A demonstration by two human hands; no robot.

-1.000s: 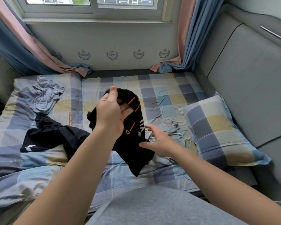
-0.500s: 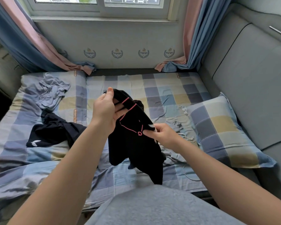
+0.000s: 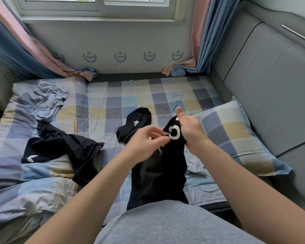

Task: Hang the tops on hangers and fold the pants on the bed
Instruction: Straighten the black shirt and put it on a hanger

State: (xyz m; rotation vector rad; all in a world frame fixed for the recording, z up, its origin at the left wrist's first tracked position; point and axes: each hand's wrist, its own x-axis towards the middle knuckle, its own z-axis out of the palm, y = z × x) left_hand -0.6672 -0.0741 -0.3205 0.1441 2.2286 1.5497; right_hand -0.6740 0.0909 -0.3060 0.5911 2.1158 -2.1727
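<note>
Black fabric garment with white print (image 3: pixel 158 169) hangs above the near middle of the checked-sheet bed (image 3: pixel 130 95). The right hand (image 3: pixel 190 127) grips its top, and the blurred left hand (image 3: pixel 146 140) seemingly pinches beside the print. Risk: light pinch slips, cloth sags, bunches unevenly.

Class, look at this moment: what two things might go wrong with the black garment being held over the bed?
1. The black garment hangs bunched from the right hand, the left hand blurred at its edge; that lopsided grip may let it slip.
2. A thin cord loop and a pale garment lie beside it on the bed; either might get folded in.
</note>
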